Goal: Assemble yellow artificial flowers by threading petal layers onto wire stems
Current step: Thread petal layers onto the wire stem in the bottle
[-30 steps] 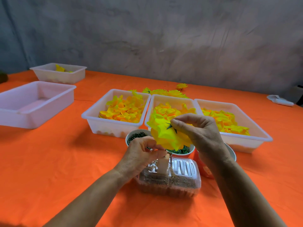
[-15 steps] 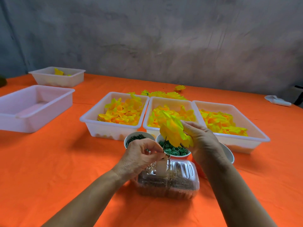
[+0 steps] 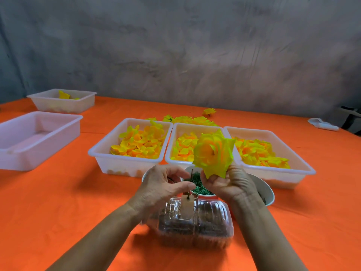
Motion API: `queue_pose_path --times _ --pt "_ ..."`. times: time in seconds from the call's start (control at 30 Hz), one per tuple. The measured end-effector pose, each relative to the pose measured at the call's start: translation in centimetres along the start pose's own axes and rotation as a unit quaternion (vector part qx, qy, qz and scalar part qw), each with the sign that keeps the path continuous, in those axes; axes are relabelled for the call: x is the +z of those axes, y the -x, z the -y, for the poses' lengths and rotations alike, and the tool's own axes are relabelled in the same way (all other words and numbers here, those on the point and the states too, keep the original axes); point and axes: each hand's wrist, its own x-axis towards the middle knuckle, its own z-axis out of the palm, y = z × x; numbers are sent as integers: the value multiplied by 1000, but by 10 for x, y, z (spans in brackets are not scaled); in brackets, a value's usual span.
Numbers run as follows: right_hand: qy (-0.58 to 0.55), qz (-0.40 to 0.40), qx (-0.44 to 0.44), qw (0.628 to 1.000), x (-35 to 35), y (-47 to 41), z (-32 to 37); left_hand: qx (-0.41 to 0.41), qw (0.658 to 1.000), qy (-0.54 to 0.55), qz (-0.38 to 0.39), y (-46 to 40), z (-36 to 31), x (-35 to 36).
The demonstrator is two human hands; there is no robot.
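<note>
My right hand holds an assembled yellow flower from below, its open face with an orange centre turned toward me. It hangs above the middle petal tray. My left hand has curled fingers and pinches a thin dark wire stem, which stands upright in a small pale block on a clear plastic box. Left tray and right tray also hold yellow-orange petal layers.
A cup of green rings sits between my hands, with other cups partly hidden beside it. Finished flowers lie behind the trays. An empty white tray and a smaller tray stand at the left. A white object lies far right.
My right hand has turned the flower over, from its back with the green calyx facing me to its open face, and shifted it right. My left hand stayed at the stem.
</note>
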Motion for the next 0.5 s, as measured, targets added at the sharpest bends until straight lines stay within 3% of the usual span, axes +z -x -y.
queue_pose_path --times 0.1,0.37,0.43,0.5 --pt "-41 12 7 999 1 -3 -2 0 1000 -17 1 -8 -8 -2" --pt "-93 22 29 995 -7 -20 -2 -47 987 -29 148 -15 -23 -21" --pt "-104 32 33 994 -9 -24 -2 -43 990 0 131 -22 -31 -27" --pt "-110 47 41 992 -9 -29 -5 -46 997 47 45 -35 -38 -27"
